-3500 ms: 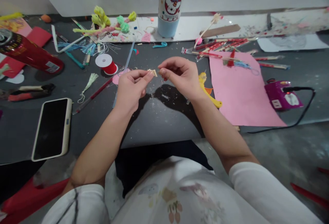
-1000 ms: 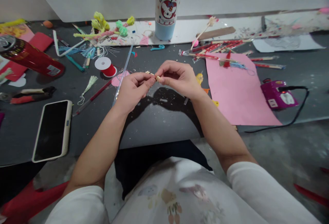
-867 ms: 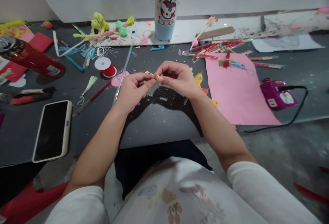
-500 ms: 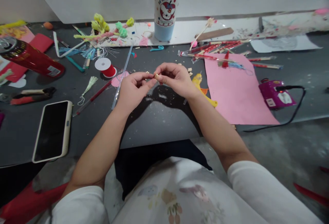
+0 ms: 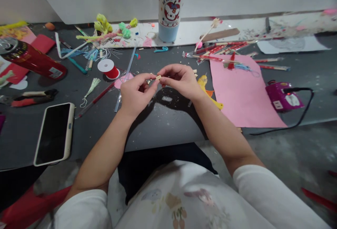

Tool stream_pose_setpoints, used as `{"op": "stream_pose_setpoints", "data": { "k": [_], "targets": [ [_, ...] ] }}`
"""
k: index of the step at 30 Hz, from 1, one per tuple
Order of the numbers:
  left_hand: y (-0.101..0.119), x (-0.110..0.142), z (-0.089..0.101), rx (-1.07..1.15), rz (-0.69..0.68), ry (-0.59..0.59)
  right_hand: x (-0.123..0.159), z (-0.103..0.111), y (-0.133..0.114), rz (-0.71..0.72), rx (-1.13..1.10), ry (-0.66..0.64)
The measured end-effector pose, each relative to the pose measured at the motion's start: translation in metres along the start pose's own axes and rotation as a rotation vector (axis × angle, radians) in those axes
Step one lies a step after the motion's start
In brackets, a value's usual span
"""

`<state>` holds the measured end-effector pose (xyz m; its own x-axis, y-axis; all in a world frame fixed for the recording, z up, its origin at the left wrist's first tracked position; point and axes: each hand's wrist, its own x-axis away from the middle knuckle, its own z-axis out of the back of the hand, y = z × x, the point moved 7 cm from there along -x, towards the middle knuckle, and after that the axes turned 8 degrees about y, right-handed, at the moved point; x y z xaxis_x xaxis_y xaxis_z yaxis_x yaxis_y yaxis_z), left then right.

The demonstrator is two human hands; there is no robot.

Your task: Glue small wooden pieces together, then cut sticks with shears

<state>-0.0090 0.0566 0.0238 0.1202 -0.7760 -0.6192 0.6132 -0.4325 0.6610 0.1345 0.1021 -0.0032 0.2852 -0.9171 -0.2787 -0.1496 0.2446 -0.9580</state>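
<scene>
Between my fingertips, above the dark table [image 5: 168, 123], is a small pale wooden piece [image 5: 158, 77]. My left hand [image 5: 137, 92] pinches it from the left with thumb and forefinger. From the other side my right hand [image 5: 181, 81] pinches the same piece. More small pale wooden bits [image 5: 195, 71] lie on the table just beyond my right hand. A yellow glue-gun-like tool [image 5: 210, 94] with an orange part rests beside my right wrist, partly hidden by it. Pale crumbs are scattered on the table under my hands.
A white-and-blue bottle [image 5: 170, 15] stands at the back. Left are a red thread spool [image 5: 109, 69], a phone [image 5: 54, 134], pliers [image 5: 28, 98] and a tilted red can [image 5: 31, 59]. Right are pink paper [image 5: 242, 95], wrapped sticks [image 5: 223, 49] and a purple box with a cable [image 5: 284, 97].
The wooden piece has turned between my fingertips and more of it shows. My left hand has shifted slightly left and down; my right hand has hardly moved.
</scene>
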Motion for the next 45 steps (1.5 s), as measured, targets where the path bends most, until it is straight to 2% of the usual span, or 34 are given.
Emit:
{"op": "stream_pose_setpoints", "data": {
  "k": [9, 22, 28, 36, 45],
  "targets": [
    [0.004, 0.003, 0.002, -0.009, -0.102, 0.032, 0.002, 0.000, -0.003, 0.085, 0.075, -0.001],
    [0.001, 0.006, 0.001, 0.021, -0.082, 0.014, 0.004, -0.002, -0.006, 0.113, 0.093, -0.028],
    [0.000, 0.003, 0.001, -0.007, -0.059, 0.019, 0.002, 0.000, -0.005, 0.089, 0.090, 0.016],
    [0.001, 0.005, -0.003, -0.022, -0.075, -0.010, 0.000, 0.005, -0.013, 0.200, 0.142, 0.029],
    [-0.001, 0.004, -0.003, -0.043, -0.031, -0.016, 0.002, 0.003, -0.010, 0.136, 0.145, -0.011]
  ]
}}
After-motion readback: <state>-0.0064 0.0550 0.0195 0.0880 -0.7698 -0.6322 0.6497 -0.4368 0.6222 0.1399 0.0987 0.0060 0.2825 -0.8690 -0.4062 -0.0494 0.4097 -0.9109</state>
